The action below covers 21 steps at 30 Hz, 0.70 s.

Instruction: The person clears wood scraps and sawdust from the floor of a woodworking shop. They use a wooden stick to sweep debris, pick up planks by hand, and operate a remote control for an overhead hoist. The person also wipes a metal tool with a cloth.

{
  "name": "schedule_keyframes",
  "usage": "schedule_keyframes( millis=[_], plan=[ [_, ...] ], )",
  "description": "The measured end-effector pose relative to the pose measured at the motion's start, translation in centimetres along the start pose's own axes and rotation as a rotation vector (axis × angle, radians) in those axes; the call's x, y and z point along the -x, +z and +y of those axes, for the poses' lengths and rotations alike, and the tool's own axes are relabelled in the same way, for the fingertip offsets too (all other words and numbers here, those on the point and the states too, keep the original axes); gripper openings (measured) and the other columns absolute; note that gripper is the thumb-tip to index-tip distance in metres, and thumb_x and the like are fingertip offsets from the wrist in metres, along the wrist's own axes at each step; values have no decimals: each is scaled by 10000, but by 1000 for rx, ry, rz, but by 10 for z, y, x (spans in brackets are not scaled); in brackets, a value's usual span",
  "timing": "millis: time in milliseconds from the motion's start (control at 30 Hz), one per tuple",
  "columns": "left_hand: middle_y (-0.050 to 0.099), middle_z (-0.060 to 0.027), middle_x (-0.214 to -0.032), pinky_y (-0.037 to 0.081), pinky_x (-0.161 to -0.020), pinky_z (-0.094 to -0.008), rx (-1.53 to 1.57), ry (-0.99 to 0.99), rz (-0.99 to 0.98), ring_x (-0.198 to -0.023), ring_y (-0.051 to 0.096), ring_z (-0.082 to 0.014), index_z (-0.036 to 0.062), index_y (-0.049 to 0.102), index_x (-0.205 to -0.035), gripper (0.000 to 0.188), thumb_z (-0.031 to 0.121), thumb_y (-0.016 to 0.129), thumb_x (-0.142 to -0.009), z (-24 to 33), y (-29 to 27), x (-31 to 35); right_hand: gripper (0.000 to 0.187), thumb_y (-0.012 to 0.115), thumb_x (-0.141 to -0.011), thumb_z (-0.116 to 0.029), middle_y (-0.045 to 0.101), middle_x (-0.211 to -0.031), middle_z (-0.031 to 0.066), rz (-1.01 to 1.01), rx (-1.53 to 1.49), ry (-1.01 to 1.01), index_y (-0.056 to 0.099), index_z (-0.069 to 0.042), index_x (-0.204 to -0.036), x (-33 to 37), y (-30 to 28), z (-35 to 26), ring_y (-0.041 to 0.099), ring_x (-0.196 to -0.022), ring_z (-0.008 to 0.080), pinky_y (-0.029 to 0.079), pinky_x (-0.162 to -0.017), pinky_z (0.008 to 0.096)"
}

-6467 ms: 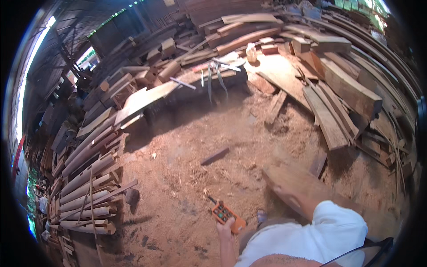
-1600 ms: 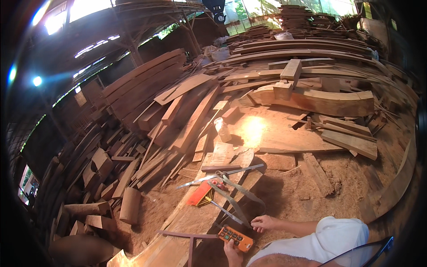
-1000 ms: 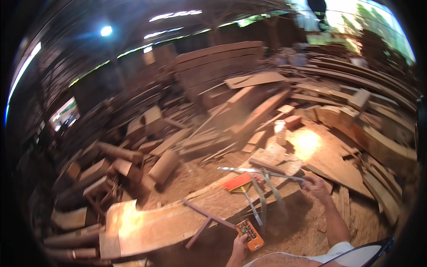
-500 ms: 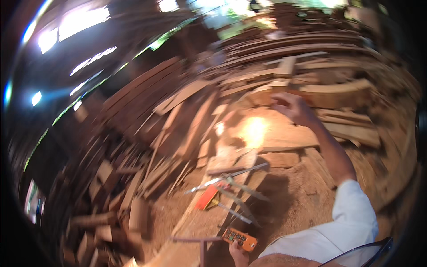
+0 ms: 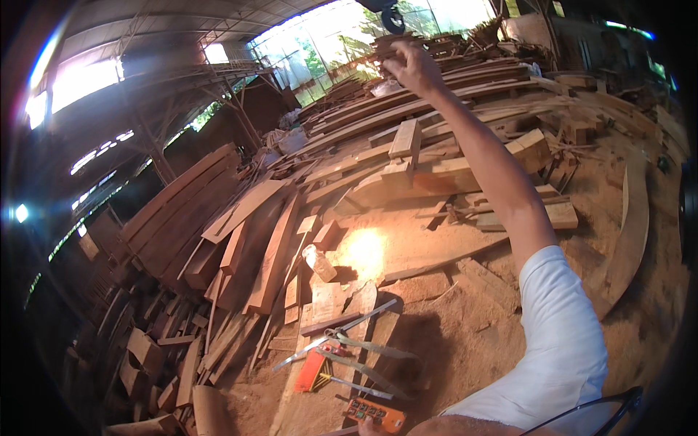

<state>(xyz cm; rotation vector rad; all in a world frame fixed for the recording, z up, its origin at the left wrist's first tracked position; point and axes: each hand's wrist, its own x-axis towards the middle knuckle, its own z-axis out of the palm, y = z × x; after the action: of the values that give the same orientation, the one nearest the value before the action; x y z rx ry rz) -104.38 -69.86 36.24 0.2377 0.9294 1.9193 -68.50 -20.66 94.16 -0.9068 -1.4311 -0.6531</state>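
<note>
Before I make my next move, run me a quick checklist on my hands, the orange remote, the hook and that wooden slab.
1. Orange handheld remote with round buttons held: ok, it is in the left hand.
2. Remote's buttons unpressed: cannot tell; the thumb is at its lower edge.
3. Right hand unburdened: ok, raised with nothing visible in it.
4. Right hand apart from the dark overhead hook: cannot tell; it appears just below, but depth is unclear.
5. Long pale wooden slab free of loose items: not ok; grey-green fabric straps and a thin silver metal bar lie over it.
</note>
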Motion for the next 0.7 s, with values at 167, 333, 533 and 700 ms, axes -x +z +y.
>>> schedule_keyframes(
  millis=[167,333,533,700],
  plan=[
    [662,-112,-1220,544,-1015,-429,22,40,28,-1114,674,-240,3,520,-1358,374,65,541,-990,-10,23,-25,650,813,-859,-460,731,-1142,207,230,169,41,628,-56,-1334,-102,8,60,726,-1001,359,592,-865,464],
    [660,-111,-1222,544,-1015,-428,71,82,88,-1116,673,-239,1,519,-1360,377,65,542,-989,-26,50,-45,775,735,-914,-445,728,-1139,227,333,188,8,394,-87,-1510,-154,33,90,721,-986,435,574,-827,563],
    [658,-110,-1224,543,-1015,-427,132,161,145,-1119,671,-239,-1,518,-1362,381,64,542,-988,-35,52,-47,545,596,-1019,-451,704,-833,140,271,8,2,484,-57,-1379,-158,71,68,701,-769,324,544,-704,464],
    [657,-109,-1226,543,-1016,-426,134,217,184,-1121,670,-238,-3,516,-1364,384,64,542,-987,-47,47,-40,269,659,-1032,-358,735,-910,28,91,-1154,408,719,-103,-1096,-134,102,13,665,-829,117,489,-807,298]
  ],
)
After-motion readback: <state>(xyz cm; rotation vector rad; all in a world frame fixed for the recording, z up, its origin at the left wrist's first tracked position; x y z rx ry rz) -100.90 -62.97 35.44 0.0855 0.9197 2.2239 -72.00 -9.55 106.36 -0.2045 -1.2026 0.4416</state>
